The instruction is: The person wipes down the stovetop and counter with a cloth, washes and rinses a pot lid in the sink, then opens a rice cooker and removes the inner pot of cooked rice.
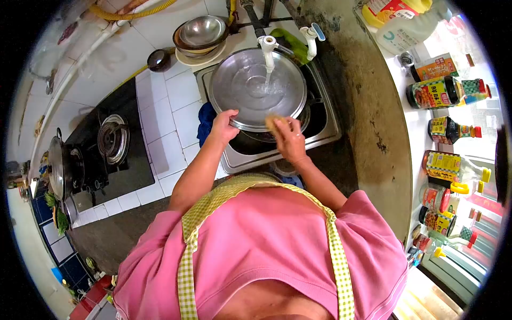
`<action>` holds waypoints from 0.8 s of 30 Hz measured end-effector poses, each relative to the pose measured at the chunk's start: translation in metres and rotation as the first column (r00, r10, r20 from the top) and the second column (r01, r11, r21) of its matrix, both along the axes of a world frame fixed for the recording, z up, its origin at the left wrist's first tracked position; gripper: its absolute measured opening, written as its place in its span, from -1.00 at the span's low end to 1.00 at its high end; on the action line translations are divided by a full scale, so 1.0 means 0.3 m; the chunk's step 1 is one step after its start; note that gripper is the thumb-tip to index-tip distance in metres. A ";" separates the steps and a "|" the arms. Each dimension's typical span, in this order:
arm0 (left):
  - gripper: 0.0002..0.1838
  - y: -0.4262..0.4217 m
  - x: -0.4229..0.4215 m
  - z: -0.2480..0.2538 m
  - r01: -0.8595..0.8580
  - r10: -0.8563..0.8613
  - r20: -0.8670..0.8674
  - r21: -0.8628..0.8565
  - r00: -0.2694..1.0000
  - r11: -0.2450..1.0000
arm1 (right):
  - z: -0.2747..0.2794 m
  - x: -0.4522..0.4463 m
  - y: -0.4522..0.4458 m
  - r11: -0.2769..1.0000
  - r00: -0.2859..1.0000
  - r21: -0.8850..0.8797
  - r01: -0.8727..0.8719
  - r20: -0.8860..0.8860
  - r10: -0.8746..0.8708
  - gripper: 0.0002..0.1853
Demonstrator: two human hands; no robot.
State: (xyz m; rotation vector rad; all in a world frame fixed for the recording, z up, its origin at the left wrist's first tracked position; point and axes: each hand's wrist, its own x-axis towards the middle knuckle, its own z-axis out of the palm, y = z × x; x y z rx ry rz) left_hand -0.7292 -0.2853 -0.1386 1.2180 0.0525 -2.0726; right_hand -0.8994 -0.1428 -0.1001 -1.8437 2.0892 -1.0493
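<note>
The fingers of our left hand (226,126) grasp a round silver metal pan (240,101), those of our right hand (290,140) a tan sponge-like pad (272,123).

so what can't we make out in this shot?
Head view, all items:
1. Sink floor: mostly hidden by the metal basin.
2. Scrubber: partly covered by the right hand.
3. Left hand: grip under the basin hidden by its rim.
4. Bottom dish: inside hidden by stacked bowls.
5. Sauce bottle: fine print too small.
</note>
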 end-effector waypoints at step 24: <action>-0.65 0.143 -0.034 0.023 0.296 -0.295 -0.111 -0.008 0.949 0.955 | -0.148 -0.011 -0.680 0.953 0.943 0.209 -0.218 0.296 0.150 -0.73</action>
